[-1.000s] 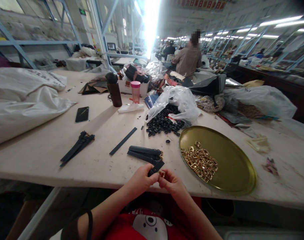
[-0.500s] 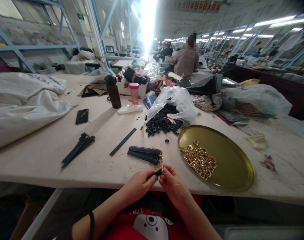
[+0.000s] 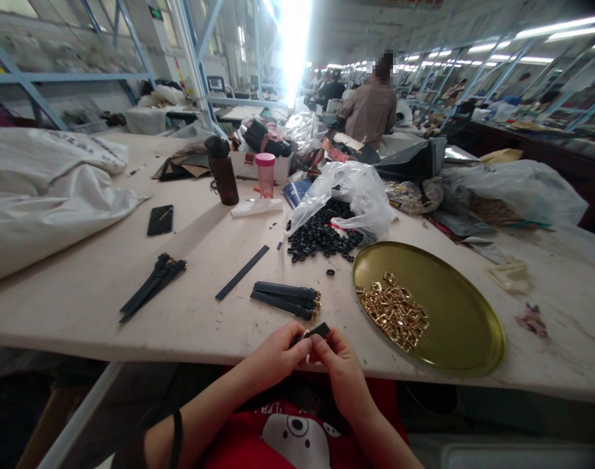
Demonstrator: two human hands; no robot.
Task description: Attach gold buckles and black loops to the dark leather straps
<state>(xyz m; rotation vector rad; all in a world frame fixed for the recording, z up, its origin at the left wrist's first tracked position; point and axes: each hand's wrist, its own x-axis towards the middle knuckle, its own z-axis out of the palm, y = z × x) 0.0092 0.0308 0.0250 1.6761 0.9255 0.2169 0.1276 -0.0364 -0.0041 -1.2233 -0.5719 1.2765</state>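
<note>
Close to the table's front edge, both hands pinch a dark strap (image 3: 320, 329). My left hand (image 3: 288, 346) is closed at its left part, where a bit of a gold buckle (image 3: 305, 333) shows between the fingers. The thumb and fingers of my right hand (image 3: 337, 352) grip the strap from the other side, and its dark end sticks up above them. Just beyond lies a bundle of dark straps with gold buckles (image 3: 285, 299). A single plain strap (image 3: 242, 272) rests farther left. Gold buckles (image 3: 397, 316) lie heaped in a round gold tray (image 3: 466, 312) on the right.
Small black loops (image 3: 321, 234) spill from a clear plastic bag (image 3: 363, 189). At left are another strap bundle (image 3: 150, 286), a phone (image 3: 160, 220) and a white sack (image 3: 47, 195). Bottles (image 3: 222, 172) stand at the back. A person (image 3: 373, 111) sits beyond the table.
The strap has been turned between my hands: its buckle has gone from the right hand's side to the left fingers, and a dark end now points up to the right.
</note>
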